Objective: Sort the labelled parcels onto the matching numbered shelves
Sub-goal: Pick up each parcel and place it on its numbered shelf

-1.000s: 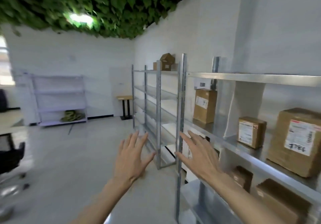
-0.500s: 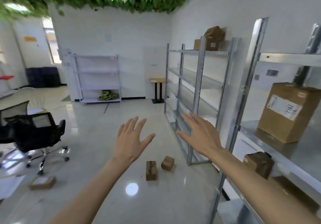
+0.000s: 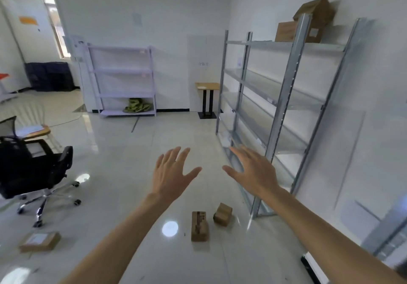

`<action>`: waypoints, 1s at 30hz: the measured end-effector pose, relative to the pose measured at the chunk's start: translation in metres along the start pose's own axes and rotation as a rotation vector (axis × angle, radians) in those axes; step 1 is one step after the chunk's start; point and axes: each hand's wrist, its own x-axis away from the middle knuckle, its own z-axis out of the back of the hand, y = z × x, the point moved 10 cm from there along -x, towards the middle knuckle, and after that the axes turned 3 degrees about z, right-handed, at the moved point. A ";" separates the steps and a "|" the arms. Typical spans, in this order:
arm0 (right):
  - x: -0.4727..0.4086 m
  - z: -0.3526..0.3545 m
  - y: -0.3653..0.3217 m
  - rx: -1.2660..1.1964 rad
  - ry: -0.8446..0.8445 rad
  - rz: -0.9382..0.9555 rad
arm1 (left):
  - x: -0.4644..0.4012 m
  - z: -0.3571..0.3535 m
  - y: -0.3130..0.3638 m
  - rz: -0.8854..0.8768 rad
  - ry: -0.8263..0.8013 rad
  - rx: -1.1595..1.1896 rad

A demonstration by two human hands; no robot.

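Three cardboard parcels lie on the shiny floor: a long narrow parcel (image 3: 199, 225), a small cube-like parcel (image 3: 222, 214) right of it, and a flat labelled parcel (image 3: 40, 241) at the lower left. My left hand (image 3: 170, 174) and my right hand (image 3: 253, 170) are stretched out in front of me, fingers spread, holding nothing, above the two nearer parcels. A grey metal shelf rack (image 3: 284, 98) stands along the right wall, with two boxes (image 3: 308, 23) on its top shelf. The shelves' numbers are too small to read.
A black office chair (image 3: 37, 173) stands at the left. A white shelf unit (image 3: 123, 81) stands against the far wall, with a small wooden stool (image 3: 207, 98) next to it. Dark bins (image 3: 49, 76) sit in the far left corner.
My view has swung left and down, away from the rack with boxes toward the open floor. The parcels on the floor have come into view. Both hands stay open and empty.
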 end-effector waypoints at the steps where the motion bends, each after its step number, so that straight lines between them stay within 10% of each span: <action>1: -0.020 -0.012 0.005 -0.004 -0.012 -0.007 | -0.019 -0.013 -0.007 -0.007 0.001 0.000; 17: -0.355 -0.330 0.158 -0.154 -0.117 -0.109 | -0.305 -0.391 -0.102 0.024 -0.196 -0.034; 30: -0.382 -0.761 0.259 -0.300 -0.359 -0.388 | -0.305 -0.804 -0.231 -0.012 -0.471 -0.029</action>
